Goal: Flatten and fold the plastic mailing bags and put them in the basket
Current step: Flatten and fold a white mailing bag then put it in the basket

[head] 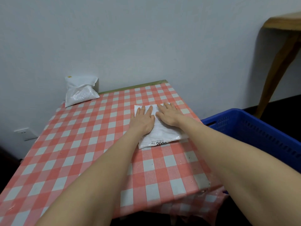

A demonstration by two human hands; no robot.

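Here, left hand [143, 120] and right hand [168, 115] press mailing bag [162, 136] near basket [263, 134].

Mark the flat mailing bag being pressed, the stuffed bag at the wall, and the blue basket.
flat mailing bag [162, 135]: head view, bare lower part above the printed label.
stuffed bag [81, 94]: head view, middle of its bulging body.
blue basket [263, 130]: head view, slotted side wall.
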